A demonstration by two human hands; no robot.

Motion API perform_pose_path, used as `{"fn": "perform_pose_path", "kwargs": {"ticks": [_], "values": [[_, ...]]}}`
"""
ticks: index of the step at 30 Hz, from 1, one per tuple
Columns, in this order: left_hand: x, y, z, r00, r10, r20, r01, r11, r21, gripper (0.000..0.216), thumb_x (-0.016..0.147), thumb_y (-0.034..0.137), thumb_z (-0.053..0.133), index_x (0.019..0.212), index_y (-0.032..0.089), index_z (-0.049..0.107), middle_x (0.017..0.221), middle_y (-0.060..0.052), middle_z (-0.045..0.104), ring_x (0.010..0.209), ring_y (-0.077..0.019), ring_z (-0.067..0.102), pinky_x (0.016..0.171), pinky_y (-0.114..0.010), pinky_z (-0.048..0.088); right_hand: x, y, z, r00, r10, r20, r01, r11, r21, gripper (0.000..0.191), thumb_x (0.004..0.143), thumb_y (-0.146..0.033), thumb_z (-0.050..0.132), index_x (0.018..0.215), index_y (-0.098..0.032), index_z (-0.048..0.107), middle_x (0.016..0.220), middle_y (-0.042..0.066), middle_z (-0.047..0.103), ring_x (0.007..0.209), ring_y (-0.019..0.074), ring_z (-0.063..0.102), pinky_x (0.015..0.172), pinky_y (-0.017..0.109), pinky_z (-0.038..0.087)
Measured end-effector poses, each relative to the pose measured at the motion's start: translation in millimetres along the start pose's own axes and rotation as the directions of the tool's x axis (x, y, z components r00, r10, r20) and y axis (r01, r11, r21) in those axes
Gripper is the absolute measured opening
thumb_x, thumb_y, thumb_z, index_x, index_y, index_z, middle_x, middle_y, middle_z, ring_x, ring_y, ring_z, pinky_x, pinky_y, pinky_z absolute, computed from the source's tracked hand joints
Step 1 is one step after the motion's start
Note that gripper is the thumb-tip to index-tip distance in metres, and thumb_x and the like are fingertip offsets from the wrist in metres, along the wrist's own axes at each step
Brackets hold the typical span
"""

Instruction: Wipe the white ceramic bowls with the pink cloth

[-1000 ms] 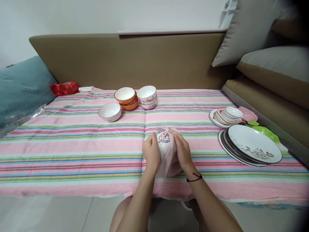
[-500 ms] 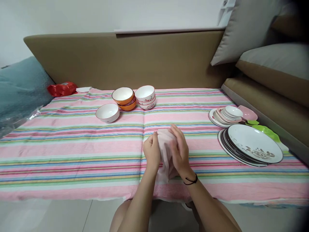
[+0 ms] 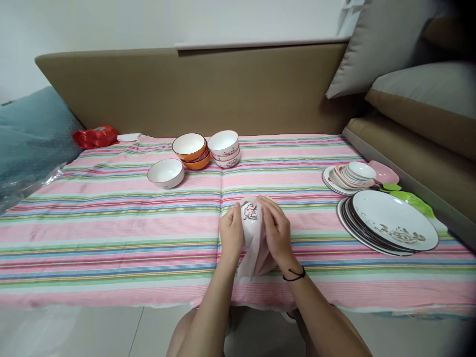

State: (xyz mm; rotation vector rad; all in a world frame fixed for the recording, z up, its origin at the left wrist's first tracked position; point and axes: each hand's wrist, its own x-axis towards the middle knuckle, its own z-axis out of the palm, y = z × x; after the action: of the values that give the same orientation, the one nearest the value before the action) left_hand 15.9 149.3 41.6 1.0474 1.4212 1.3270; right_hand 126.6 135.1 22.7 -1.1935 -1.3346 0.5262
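1 white glossy bowl, pink-blossom print (image 3: 250, 229), betw. person's hands, printed wall up. L hand (image 3: 231, 232) clamped on bowl's left side; R hand (image 3: 277, 232) curled on thin pale-pink cloth (image 3: 256, 260), pressed to bowl's right. Advisable: L firm, R pressure even, cloth flat, loose end clear of fingers. Right of bowl: stacked dark-rimmed white plates (image 3: 390, 213). Beyond bowl, to left: 1 red-rimmed white bowl (image 3: 166, 173), then orange-and-white bowls, stacked (image 3: 190, 148).

At lower centre, a pink cloth (image 3: 257, 262) and the hands (image 3: 231, 230) hide much of a white bowl (image 3: 251, 229). The left edge cuts off a teal cushion (image 3: 33, 124); at right, the top plate (image 3: 394, 218) mostly covers the stacked plates (image 3: 349, 223) beneath.
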Motion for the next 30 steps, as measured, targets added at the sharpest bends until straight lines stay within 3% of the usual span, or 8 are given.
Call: {"fn": "perform_pose_path", "kwargs": {"ticks": [4, 9, 11, 15, 19, 22, 25, 30], "values": [[1, 3, -1, 0.998, -0.053, -0.021, 0.053, 0.998, 0.036, 0.046, 0.089, 0.046, 0.046, 0.057, 0.022, 0.023, 0.053, 0.004, 0.025, 0.051, -0.0103, 0.023, 0.048, -0.026, 0.020, 2, 7, -1, 0.969, 0.249, -0.011, -0.244, 0.958, 0.149, 0.038, 0.097, -0.038, 0.038, 0.117, -0.020, 0.065, 0.125, 0.008, 0.065, 0.118, 0.0249, 0.058, 0.104, 0.047, 0.045], [4, 0, -4, 0.999, -0.020, -0.028, 0.021, 0.998, 0.063, 0.045, 0.088, 0.047, 0.046, 0.057, 0.022, 0.026, 0.055, 0.004, 0.028, 0.054, -0.0106, 0.026, 0.049, -0.026, 0.022, -3, -8, -3, 0.950, -0.258, 0.174, 0.280, 0.953, -0.113, 0.031, 0.092, -0.027, 0.050, 0.120, -0.027, 0.064, 0.131, 0.002, 0.061, 0.131, 0.0244, 0.046, 0.113, 0.050, 0.033], [4, -1, -4, 1.000, 0.000, -0.012, 0.000, 0.998, 0.063, 0.043, 0.088, 0.048, 0.045, 0.058, 0.021, 0.029, 0.056, 0.004, 0.029, 0.055, -0.0109, 0.027, 0.050, -0.026, 0.023, -4, -12, -2, 0.930, -0.312, 0.195, 0.343, 0.926, -0.155, 0.031, 0.091, -0.025, 0.052, 0.118, -0.029, 0.065, 0.130, 0.002, 0.062, 0.131, 0.0248, 0.046, 0.113, 0.050, 0.033], [2, 0, 0, 1.000, -0.012, 0.000, 0.012, 0.995, 0.102, 0.044, 0.089, 0.047, 0.042, 0.058, 0.022, 0.024, 0.055, 0.004, 0.024, 0.053, -0.0106, 0.023, 0.049, -0.027, 0.020, -1, -2, 1, 0.998, -0.067, 0.018, 0.068, 0.996, -0.052, 0.030, 0.095, -0.032, 0.046, 0.116, -0.025, 0.066, 0.127, 0.005, 0.064, 0.125, 0.0241, 0.053, 0.110, 0.048, 0.038], [0, 2, 2, 0.999, -0.042, -0.027, 0.045, 0.992, 0.115, 0.044, 0.090, 0.047, 0.041, 0.058, 0.022, 0.022, 0.054, 0.004, 0.025, 0.052, -0.0107, 0.024, 0.049, -0.027, 0.019, 2, 8, 1, 0.969, 0.244, -0.042, -0.237, 0.963, 0.127, 0.037, 0.096, -0.037, 0.039, 0.115, -0.021, 0.066, 0.125, 0.007, 0.065, 0.118, 0.0249, 0.058, 0.105, 0.048, 0.044], [1, 2, 0, 0.998, -0.042, -0.049, 0.047, 0.992, 0.116, 0.044, 0.090, 0.046, 0.042, 0.058, 0.022, 0.023, 0.054, 0.004, 0.025, 0.052, -0.0107, 0.024, 0.049, -0.027, 0.020, 1, 2, -1, 0.999, 0.011, 0.037, -0.011, 1.000, 0.000, 0.034, 0.096, -0.034, 0.042, 0.120, -0.023, 0.064, 0.129, 0.006, 0.062, 0.125, 0.0243, 0.053, 0.110, 0.048, 0.039], [2, 1, -2, 0.998, -0.029, -0.053, 0.036, 0.991, 0.132, 0.043, 0.089, 0.044, 0.043, 0.056, 0.022, 0.026, 0.055, 0.004, 0.028, 0.054, -0.0110, 0.027, 0.050, -0.026, 0.022, -1, -8, -2, 0.950, -0.257, 0.178, 0.283, 0.948, -0.144, 0.033, 0.093, -0.028, 0.049, 0.124, -0.026, 0.061, 0.133, 0.004, 0.060, 0.131, 0.0246, 0.046, 0.113, 0.050, 0.034], [5, 1, -3, 0.998, -0.054, -0.034, 0.058, 0.992, 0.115, 0.045, 0.089, 0.045, 0.044, 0.056, 0.022, 0.024, 0.054, 0.004, 0.027, 0.052, -0.0106, 0.025, 0.049, -0.027, 0.021, -1, -6, -1, 0.981, -0.166, 0.104, 0.178, 0.976, -0.122, 0.032, 0.096, -0.030, 0.043, 0.122, -0.026, 0.062, 0.131, 0.005, 0.061, 0.128, 0.0232, 0.049, 0.111, 0.049, 0.037]]}}
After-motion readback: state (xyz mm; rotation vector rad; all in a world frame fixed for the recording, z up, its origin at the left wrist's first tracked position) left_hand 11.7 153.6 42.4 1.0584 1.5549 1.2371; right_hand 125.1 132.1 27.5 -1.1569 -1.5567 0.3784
